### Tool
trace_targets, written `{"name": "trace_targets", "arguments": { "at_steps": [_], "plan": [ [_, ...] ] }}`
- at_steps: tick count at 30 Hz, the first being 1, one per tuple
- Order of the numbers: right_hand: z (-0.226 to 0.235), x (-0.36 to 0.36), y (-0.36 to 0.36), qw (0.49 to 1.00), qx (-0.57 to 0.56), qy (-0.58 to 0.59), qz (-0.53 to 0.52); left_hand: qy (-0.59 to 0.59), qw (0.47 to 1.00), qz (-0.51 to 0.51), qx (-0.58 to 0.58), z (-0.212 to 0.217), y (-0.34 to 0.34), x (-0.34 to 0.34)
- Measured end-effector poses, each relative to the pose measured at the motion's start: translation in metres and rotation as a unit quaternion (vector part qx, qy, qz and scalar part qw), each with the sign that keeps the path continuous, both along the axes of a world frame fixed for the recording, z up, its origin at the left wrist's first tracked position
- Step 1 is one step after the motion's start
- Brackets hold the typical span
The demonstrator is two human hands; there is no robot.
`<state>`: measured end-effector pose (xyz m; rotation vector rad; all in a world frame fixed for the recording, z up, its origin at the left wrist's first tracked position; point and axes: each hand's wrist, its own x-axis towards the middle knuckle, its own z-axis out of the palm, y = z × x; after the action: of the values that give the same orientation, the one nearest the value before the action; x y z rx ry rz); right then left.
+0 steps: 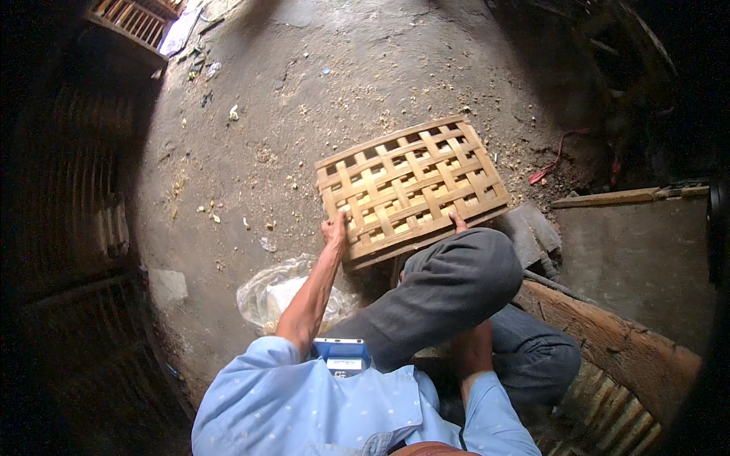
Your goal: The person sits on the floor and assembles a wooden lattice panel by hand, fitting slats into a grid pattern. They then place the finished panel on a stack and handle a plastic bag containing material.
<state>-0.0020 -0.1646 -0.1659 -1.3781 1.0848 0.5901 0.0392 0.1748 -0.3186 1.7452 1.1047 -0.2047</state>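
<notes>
I have my left hand (335,229) clamped on the near-left edge of the woven bamboo panel (411,188), which lies tilted on the concrete floor (304,91) just ahead of my raised knee (456,277); only the fingertips of my right hand (458,222) show at its near edge, so I cannot tell how closed it is. I'd judge it best to grip the stiff rim, not the lattice. The pale flat slats cross in an open square weave, the floor gritty with shavings.

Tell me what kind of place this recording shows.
Probably a rough craft workshop: a dusty concrete floor strewn with shavings, a woven bamboo-strip panel gripped by the left hand, and slatted frames stacked nearby.
</notes>
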Motion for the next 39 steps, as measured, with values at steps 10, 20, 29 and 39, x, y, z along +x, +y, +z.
{"name": "trace_targets", "arguments": {
  "at_steps": [10,20,29,39],
  "plan": [
    [0.032,-0.059,-0.056,0.998,0.037,-0.028,-0.031,-0.026,0.939,-0.333,0.080,0.055,0.093,-0.015],
    [0.037,0.015,-0.042,0.999,0.019,-0.008,0.039,0.330,0.827,-0.238,0.388,0.119,0.122,-0.217],
    [0.046,0.044,-0.020,0.988,0.037,-0.070,0.132,0.252,0.930,-0.192,0.186,0.080,0.252,-0.252],
    [0.077,0.039,-0.061,0.954,0.072,-0.216,0.194,-0.092,0.907,-0.384,0.145,0.302,0.150,-0.045]
  ]
}}
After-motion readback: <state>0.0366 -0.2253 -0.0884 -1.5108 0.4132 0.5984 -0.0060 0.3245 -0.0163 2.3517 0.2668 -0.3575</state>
